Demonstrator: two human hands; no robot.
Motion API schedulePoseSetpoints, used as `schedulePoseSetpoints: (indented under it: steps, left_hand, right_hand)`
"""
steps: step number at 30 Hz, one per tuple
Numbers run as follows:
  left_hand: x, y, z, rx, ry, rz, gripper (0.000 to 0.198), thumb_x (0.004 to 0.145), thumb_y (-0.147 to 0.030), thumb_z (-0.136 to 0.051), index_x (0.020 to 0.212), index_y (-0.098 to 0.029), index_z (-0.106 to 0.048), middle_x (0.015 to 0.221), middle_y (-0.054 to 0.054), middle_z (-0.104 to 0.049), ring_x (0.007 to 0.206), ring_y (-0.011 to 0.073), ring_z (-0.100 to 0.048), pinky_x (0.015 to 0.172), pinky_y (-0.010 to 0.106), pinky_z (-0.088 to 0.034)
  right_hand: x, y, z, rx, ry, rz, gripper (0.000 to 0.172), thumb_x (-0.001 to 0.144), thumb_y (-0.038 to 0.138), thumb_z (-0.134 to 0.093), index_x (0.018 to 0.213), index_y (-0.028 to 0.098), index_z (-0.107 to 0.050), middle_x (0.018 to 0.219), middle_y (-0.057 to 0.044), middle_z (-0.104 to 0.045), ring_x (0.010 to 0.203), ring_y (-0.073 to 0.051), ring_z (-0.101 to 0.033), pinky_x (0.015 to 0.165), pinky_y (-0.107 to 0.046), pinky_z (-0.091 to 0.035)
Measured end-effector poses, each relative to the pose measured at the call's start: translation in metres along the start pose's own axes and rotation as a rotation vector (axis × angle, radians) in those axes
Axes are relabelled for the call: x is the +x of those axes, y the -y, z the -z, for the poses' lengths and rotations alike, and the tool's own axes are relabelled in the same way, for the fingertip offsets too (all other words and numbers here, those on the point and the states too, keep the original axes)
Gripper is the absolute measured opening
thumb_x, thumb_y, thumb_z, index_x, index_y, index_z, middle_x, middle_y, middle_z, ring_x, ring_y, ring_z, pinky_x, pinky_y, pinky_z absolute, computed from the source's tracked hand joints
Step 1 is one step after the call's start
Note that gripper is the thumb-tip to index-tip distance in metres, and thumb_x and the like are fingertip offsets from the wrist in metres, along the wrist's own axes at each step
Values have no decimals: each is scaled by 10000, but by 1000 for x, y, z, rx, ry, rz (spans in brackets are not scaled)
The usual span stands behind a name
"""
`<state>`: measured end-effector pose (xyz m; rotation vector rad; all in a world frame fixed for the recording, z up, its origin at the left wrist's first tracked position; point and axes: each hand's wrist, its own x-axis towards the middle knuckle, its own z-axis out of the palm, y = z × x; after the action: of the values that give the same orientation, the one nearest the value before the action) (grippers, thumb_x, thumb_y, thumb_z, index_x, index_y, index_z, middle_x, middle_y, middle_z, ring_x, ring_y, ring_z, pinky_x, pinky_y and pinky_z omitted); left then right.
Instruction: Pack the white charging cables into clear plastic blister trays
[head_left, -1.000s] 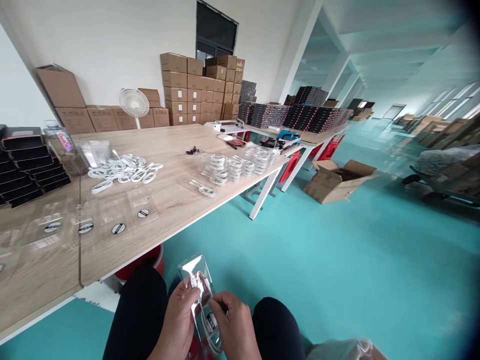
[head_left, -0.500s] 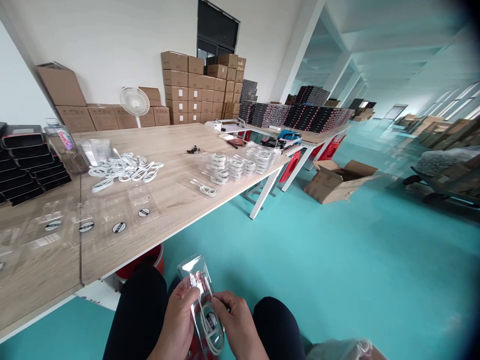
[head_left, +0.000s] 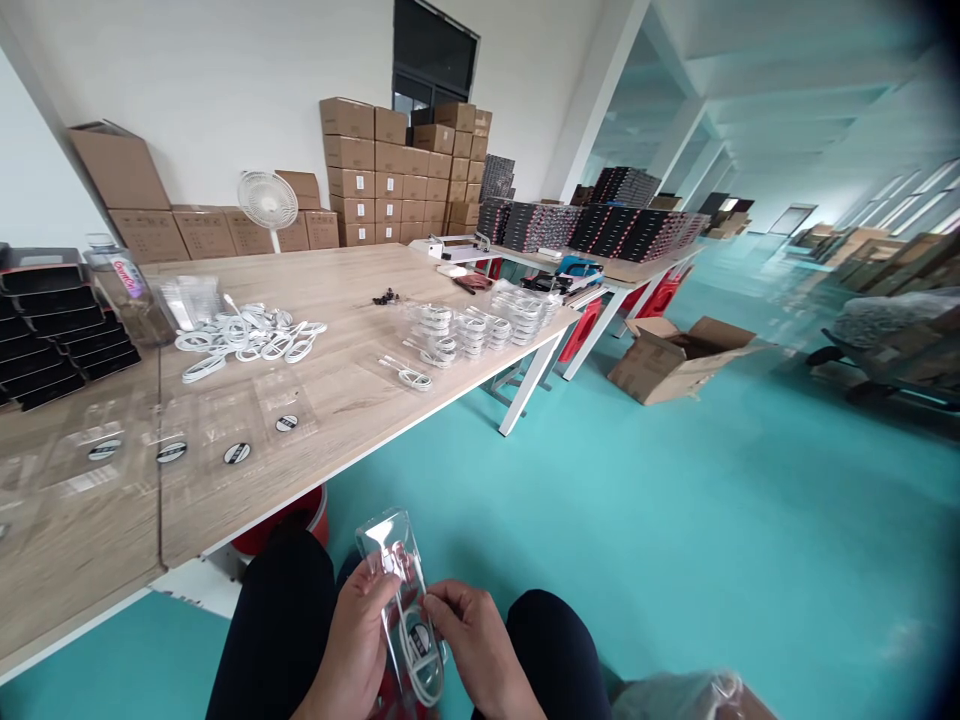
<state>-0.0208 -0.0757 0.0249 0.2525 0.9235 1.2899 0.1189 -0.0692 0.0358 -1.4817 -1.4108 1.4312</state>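
Over my lap, my left hand (head_left: 356, 630) grips a clear plastic blister tray (head_left: 384, 528), with the thumb lying across its upper part. A coiled white cable (head_left: 426, 688) lies in the tray, its plug ends toward the far end. The tray bears a round black-and-white label (head_left: 418, 640). At the tray's right edge, my right hand (head_left: 480, 640) has its thumb and forefinger pinched on the cable coil. Those fingertips partly hide what they touch. On the table, a heap of loose white cables (head_left: 247, 335) lies beyond several flat clear trays (head_left: 217, 425) with round labels.
Packed cables (head_left: 480, 330) are piled near the table's (head_left: 345, 415) right end, with one packed cable (head_left: 409, 375) apart. Black boxes (head_left: 52, 330) and a bottle (head_left: 124, 285) stand left. A red bucket (head_left: 319, 520) sits beneath the table. An open carton (head_left: 679, 360) rests on the floor.
The lower loop of the cable has shifted slightly left within the tray. Both hands keep nearly the same place, and the view has tilted a little.
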Motion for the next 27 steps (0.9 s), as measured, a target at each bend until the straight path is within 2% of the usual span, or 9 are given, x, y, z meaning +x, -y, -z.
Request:
schedulePoseSetpoints:
  steps: [6, 11, 17, 21, 27]
  left_hand:
    - [-1, 1, -3, -2, -6, -2, 262, 695, -250, -813, 916, -161, -707, 784, 32, -673, 744, 164, -587, 716, 298, -472]
    - [-2, 2, -3, 12, 9, 7, 218, 699, -255, -800, 880, -167, -716, 723, 15, -648, 702, 157, -572, 690, 293, -470]
    - [-1, 3, -6, -10, -58, 32, 310, 618, -264, -873, 868, -159, -722, 722, 17, -657, 696, 170, -608, 680, 305, -496]
    - [0, 7, -7, 9, -95, 39, 356, 618, -310, -898, 879, -161, -706, 766, 30, -693, 722, 176, -647, 673, 291, -512]
    - [0, 14, -9, 33, -229, 44, 399, 602, -310, -913, 909, -154, -710, 752, 49, -718, 714, 200, -691, 637, 294, -542]
  right_hand:
    - [-1, 1, -4, 99, -42, -63, 207, 757, 327, -664, 639, 158, -641, 599, 33, -531, 588, -121, -423, 565, -265, -326]
    - [0, 5, -9, -8, -118, -62, 143, 745, 248, -631, 625, 172, -614, 606, 25, -562, 608, -136, -479, 573, -256, -362]
    - [2, 4, -16, -182, -186, -57, 144, 753, 208, -609, 613, 183, -586, 596, 22, -575, 598, -139, -491, 559, -250, -354]
    - [2, 5, -18, -223, -191, -76, 158, 762, 205, -597, 606, 190, -574, 589, 25, -574, 590, -138, -490, 552, -248, -349]
    - [2, 8, -21, -279, -174, -94, 180, 769, 208, -601, 596, 198, -554, 573, 33, -561, 570, -128, -463, 529, -243, -324]
